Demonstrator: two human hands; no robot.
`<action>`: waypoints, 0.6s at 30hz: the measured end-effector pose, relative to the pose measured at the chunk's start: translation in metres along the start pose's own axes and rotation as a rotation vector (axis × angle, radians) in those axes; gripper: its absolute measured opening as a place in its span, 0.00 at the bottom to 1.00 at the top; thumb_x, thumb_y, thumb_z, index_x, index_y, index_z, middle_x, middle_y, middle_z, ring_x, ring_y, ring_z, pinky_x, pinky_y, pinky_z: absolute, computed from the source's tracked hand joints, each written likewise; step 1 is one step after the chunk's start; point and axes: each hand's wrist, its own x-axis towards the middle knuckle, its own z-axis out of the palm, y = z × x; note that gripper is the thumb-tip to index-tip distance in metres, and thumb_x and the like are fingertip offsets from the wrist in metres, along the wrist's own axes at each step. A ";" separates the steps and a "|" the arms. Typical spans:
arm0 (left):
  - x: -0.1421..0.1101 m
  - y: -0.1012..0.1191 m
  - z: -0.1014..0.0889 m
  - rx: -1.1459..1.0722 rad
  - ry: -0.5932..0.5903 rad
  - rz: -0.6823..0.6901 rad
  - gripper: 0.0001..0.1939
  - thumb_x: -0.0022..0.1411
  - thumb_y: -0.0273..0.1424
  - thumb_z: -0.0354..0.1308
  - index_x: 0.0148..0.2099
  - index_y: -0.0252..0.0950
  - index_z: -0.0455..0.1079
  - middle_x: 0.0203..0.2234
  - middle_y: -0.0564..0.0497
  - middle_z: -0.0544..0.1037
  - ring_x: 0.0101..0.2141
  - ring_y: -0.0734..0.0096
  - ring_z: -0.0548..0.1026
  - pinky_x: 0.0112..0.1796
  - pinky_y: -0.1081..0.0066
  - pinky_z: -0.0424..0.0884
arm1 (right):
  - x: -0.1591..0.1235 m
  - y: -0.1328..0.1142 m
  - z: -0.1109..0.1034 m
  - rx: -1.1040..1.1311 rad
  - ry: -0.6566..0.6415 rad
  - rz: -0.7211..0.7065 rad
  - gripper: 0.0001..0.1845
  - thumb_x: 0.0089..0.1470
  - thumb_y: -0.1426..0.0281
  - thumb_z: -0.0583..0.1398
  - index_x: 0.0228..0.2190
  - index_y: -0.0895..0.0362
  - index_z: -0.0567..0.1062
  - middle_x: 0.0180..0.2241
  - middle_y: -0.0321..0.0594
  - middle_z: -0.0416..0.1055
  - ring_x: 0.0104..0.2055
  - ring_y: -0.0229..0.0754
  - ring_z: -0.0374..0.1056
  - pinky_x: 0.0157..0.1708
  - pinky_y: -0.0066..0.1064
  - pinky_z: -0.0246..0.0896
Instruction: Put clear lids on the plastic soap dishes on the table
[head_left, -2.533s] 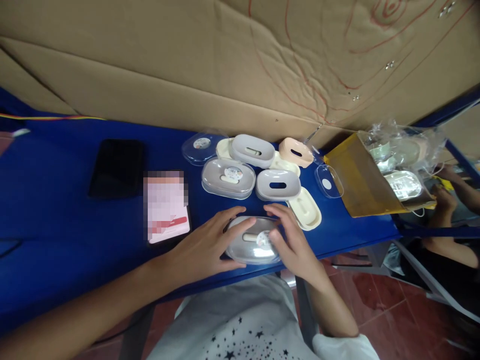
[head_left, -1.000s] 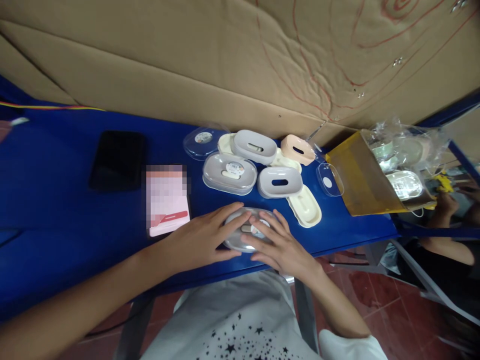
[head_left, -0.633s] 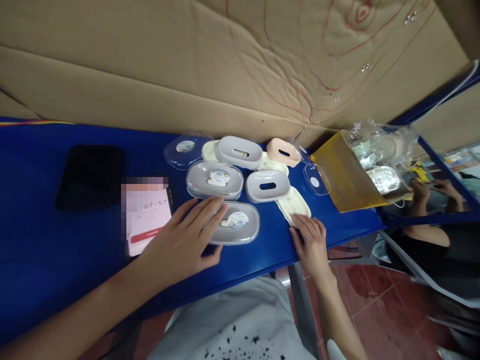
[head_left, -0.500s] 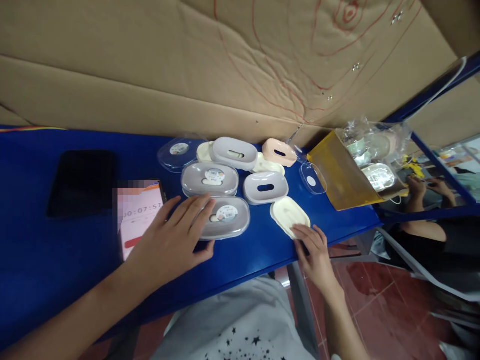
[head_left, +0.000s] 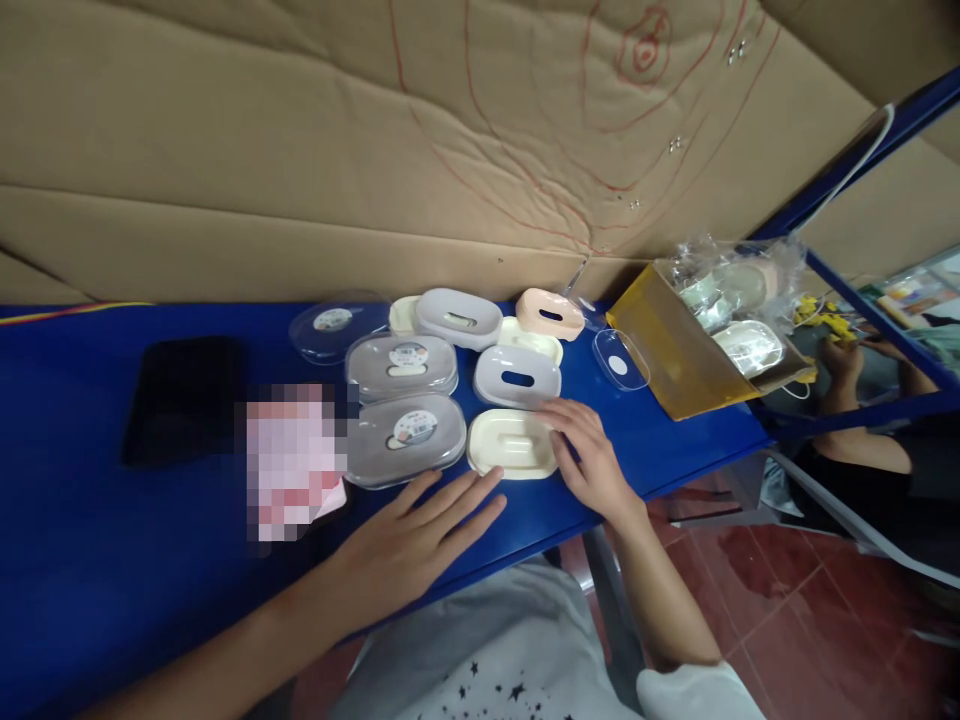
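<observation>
Now: closed grey box let go, R hand on cream tray.

Since approx 0.5 s ago the left hand point(head_left: 420, 535) has come off the grey oval soap box with clear lid point(head_left: 406, 438) and lies flat, fingers spread, holding nothing, on the blue table point(head_left: 97, 560) near its front edge, just in front of that box. The right hand point(head_left: 589, 455), fingers loosely open, no grasp, touches the right end of the cream oval plastic tray point(head_left: 512, 442), which has been drawn leftward to sit just beside the box, approx mid front edge. Judgement: lidded box counts as finished; cream tray looks like the piece now in hand. Second lidded grey box point(head_left: 401, 366) and open grey base point(head_left: 517, 377) sit behind, toward the back edge.
</observation>
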 end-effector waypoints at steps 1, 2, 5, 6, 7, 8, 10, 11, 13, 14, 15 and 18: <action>0.001 0.001 0.003 -0.002 -0.002 -0.007 0.26 0.77 0.24 0.49 0.73 0.38 0.67 0.72 0.44 0.69 0.66 0.58 0.72 0.65 0.55 0.64 | 0.010 0.004 0.002 -0.050 -0.017 -0.009 0.22 0.74 0.70 0.55 0.65 0.49 0.73 0.64 0.45 0.76 0.69 0.52 0.69 0.69 0.55 0.63; 0.001 0.001 0.005 0.004 -0.005 -0.020 0.26 0.76 0.22 0.48 0.72 0.37 0.67 0.72 0.43 0.70 0.65 0.58 0.73 0.64 0.55 0.64 | 0.018 0.007 0.004 -0.108 -0.032 -0.015 0.21 0.74 0.69 0.56 0.64 0.49 0.74 0.63 0.45 0.77 0.68 0.53 0.69 0.69 0.56 0.62; 0.003 0.000 0.007 0.006 -0.008 -0.046 0.27 0.75 0.19 0.46 0.71 0.34 0.67 0.69 0.42 0.73 0.63 0.57 0.75 0.62 0.56 0.65 | 0.028 0.011 0.006 -0.234 -0.030 -0.044 0.16 0.75 0.68 0.57 0.58 0.50 0.79 0.55 0.42 0.82 0.60 0.52 0.75 0.69 0.57 0.59; 0.004 0.000 0.005 -0.005 -0.012 -0.046 0.26 0.75 0.19 0.46 0.71 0.34 0.67 0.68 0.42 0.74 0.62 0.57 0.75 0.62 0.56 0.65 | 0.027 0.010 0.005 -0.246 -0.011 -0.061 0.15 0.75 0.70 0.57 0.56 0.50 0.79 0.52 0.41 0.83 0.56 0.50 0.77 0.68 0.56 0.59; 0.004 -0.001 0.004 -0.016 -0.013 -0.048 0.26 0.75 0.20 0.47 0.71 0.35 0.67 0.68 0.42 0.75 0.62 0.57 0.75 0.62 0.56 0.65 | 0.023 0.007 0.003 -0.247 0.007 -0.077 0.15 0.75 0.72 0.56 0.55 0.50 0.80 0.50 0.40 0.84 0.54 0.49 0.78 0.68 0.55 0.60; 0.005 -0.001 0.002 -0.025 -0.013 -0.049 0.26 0.75 0.21 0.48 0.71 0.34 0.67 0.67 0.41 0.75 0.62 0.56 0.75 0.62 0.56 0.65 | 0.017 0.003 0.000 -0.240 0.018 -0.093 0.16 0.74 0.73 0.57 0.55 0.50 0.79 0.50 0.40 0.84 0.53 0.48 0.78 0.67 0.54 0.60; 0.005 -0.001 -0.003 -0.034 -0.014 -0.051 0.25 0.75 0.21 0.49 0.71 0.33 0.67 0.65 0.39 0.76 0.60 0.54 0.76 0.62 0.56 0.66 | -0.001 -0.007 -0.008 -0.220 0.026 -0.111 0.18 0.72 0.76 0.57 0.57 0.49 0.78 0.49 0.40 0.83 0.53 0.49 0.77 0.67 0.55 0.60; 0.005 -0.001 -0.004 -0.039 -0.014 -0.050 0.24 0.75 0.21 0.49 0.70 0.32 0.68 0.64 0.39 0.78 0.59 0.54 0.77 0.61 0.55 0.66 | -0.011 -0.014 -0.011 -0.212 0.029 -0.111 0.20 0.72 0.76 0.57 0.59 0.48 0.77 0.49 0.40 0.82 0.53 0.50 0.77 0.67 0.56 0.60; 0.005 -0.001 -0.007 -0.049 -0.018 -0.039 0.22 0.74 0.20 0.51 0.66 0.32 0.71 0.59 0.39 0.80 0.57 0.53 0.78 0.61 0.55 0.67 | -0.032 -0.028 -0.016 -0.202 0.035 -0.101 0.24 0.70 0.78 0.57 0.62 0.46 0.75 0.48 0.40 0.82 0.52 0.51 0.77 0.66 0.57 0.60; 0.005 -0.001 -0.008 -0.054 -0.020 -0.031 0.21 0.73 0.20 0.51 0.64 0.33 0.72 0.58 0.40 0.80 0.55 0.53 0.78 0.60 0.55 0.67 | -0.043 -0.035 -0.016 -0.198 0.037 -0.097 0.26 0.70 0.78 0.57 0.63 0.46 0.74 0.47 0.40 0.82 0.52 0.51 0.77 0.66 0.56 0.60; 0.005 -0.001 -0.008 -0.057 -0.025 -0.026 0.20 0.73 0.19 0.52 0.61 0.34 0.73 0.56 0.41 0.81 0.54 0.54 0.78 0.59 0.55 0.68 | -0.054 -0.042 -0.014 -0.193 0.033 -0.098 0.27 0.69 0.79 0.57 0.63 0.46 0.73 0.46 0.40 0.82 0.51 0.51 0.77 0.66 0.56 0.60; 0.004 -0.002 -0.008 -0.069 -0.062 -0.022 0.14 0.72 0.19 0.54 0.53 0.37 0.75 0.50 0.44 0.81 0.48 0.56 0.79 0.53 0.57 0.72 | -0.080 -0.059 -0.005 -0.178 0.009 -0.112 0.29 0.69 0.80 0.56 0.65 0.46 0.71 0.45 0.39 0.82 0.50 0.49 0.77 0.67 0.52 0.59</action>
